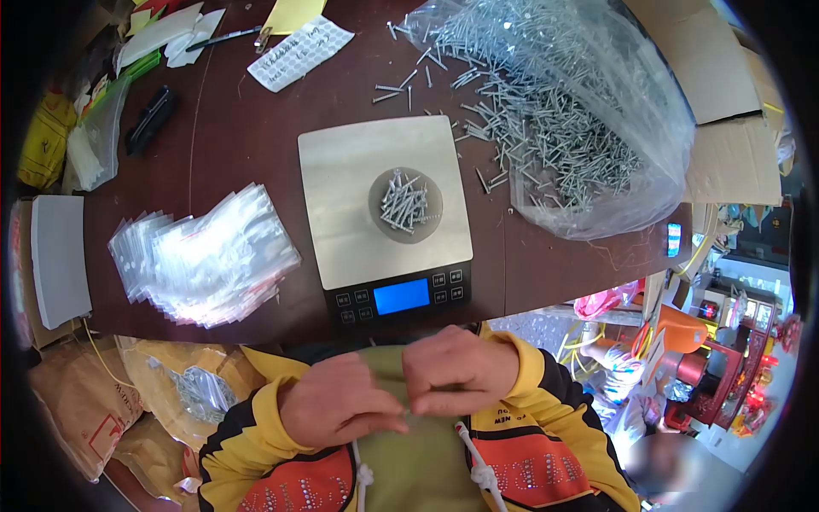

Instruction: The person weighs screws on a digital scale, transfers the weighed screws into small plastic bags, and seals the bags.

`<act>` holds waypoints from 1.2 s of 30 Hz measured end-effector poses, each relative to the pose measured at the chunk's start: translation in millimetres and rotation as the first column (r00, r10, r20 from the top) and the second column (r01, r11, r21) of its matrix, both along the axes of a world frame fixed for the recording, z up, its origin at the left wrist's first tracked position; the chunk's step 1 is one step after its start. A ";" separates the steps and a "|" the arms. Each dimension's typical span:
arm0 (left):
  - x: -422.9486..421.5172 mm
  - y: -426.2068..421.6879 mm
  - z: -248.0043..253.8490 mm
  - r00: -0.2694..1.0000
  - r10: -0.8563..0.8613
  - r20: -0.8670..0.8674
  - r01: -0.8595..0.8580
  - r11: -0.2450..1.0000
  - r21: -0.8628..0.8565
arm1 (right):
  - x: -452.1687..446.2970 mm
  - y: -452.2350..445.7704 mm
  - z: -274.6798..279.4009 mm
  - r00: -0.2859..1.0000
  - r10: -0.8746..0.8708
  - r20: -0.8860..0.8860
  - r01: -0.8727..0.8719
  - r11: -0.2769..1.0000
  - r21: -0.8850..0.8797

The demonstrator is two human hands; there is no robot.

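Note:
My left hand (341, 399) and my right hand (456, 371) are close together in front of my body, below the table's front edge. Both have curled fingers, with the fingertips near each other; what they may hold is too small or hidden to name. Nearest to them is a digital scale (337, 200) with a silver plate and a lit blue display (401, 296). On its plate stands a small round cup (433, 224) holding several screws (403, 203). Left of the scale lies a spread stack of clear plastic bags (209, 260).
A large clear bag (661, 166) spills many screws (563, 128) at the back right. A white label sheet (300, 53), a black object (152, 119) and papers (175, 38) lie behind. Cardboard (734, 158) stands right; a person (644, 427) is at lower right.

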State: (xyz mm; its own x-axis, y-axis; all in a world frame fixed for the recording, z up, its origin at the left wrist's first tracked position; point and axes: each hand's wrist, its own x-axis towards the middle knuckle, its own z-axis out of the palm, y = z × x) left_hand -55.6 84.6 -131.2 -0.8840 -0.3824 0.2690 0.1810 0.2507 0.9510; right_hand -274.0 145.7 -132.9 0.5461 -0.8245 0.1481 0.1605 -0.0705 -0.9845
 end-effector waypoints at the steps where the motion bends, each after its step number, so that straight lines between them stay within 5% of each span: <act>1: -1.2 2.7 -0.6 0.998 -0.057 0.028 0.057 0.998 0.013 | 1.9 2.5 0.4 0.999 0.030 0.043 -0.030 1.000 0.000; 4: -2.1 10.2 -0.6 0.968 -0.209 0.136 0.193 0.974 0.120 | -12.7 -1.4 -2.3 0.972 0.159 0.172 -0.150 0.987 -0.064; 5: 0.4 10.9 0.5 0.950 -0.246 0.190 0.209 0.958 0.199 | -18.7 1.8 -1.8 0.961 0.091 0.262 -0.103 0.994 0.034; 6: 2.1 11.0 1.7 0.928 -0.286 0.238 0.218 0.936 0.275 | -20.4 2.7 -1.8 0.976 0.064 0.209 -0.075 0.996 0.044; 11: 1.3 -6.9 11.0 0.997 0.069 -0.030 -0.068 0.997 0.044 | -35.5 2.3 4.5 0.987 -0.108 -0.115 0.116 0.991 0.062; 13: 9.8 -10.6 11.0 0.987 0.162 -0.020 -0.163 0.986 -0.026 | -48.8 -0.3 4.8 0.884 -0.347 -0.313 0.354 0.935 -0.035; 15: 24.6 -14.4 8.1 0.976 0.209 0.062 -0.205 0.976 -0.077 | -64.4 -8.9 1.3 0.644 -0.531 -0.551 0.519 0.832 -0.195; 17: 23.5 -24.2 10.3 0.976 0.180 0.124 -0.168 0.981 -0.100 | -80.8 -22.3 -4.3 0.382 -0.638 -0.669 0.506 0.750 -0.426; 20: 20.2 -20.4 12.4 0.977 0.084 0.198 -0.088 0.996 0.013 | -104.7 -40.7 -16.2 0.173 -0.665 -0.726 0.399 0.721 -0.566; 25: 22.0 -14.7 5.5 0.990 -0.054 0.127 0.040 0.993 0.112 | -126.5 -67.0 -39.2 0.103 -0.583 -0.806 0.300 0.791 -0.533; 29: 25.5 -16.0 1.2 0.998 -0.007 0.064 0.003 0.997 0.072 | -129.2 -69.9 -47.0 0.019 -0.590 -0.807 0.194 0.794 -0.576; 36: 23.6 -13.3 -0.7 0.992 0.125 0.019 -0.126 0.987 0.100 | -122.5 -67.9 -49.1 0.057 -0.667 -0.743 0.185 0.739 -0.648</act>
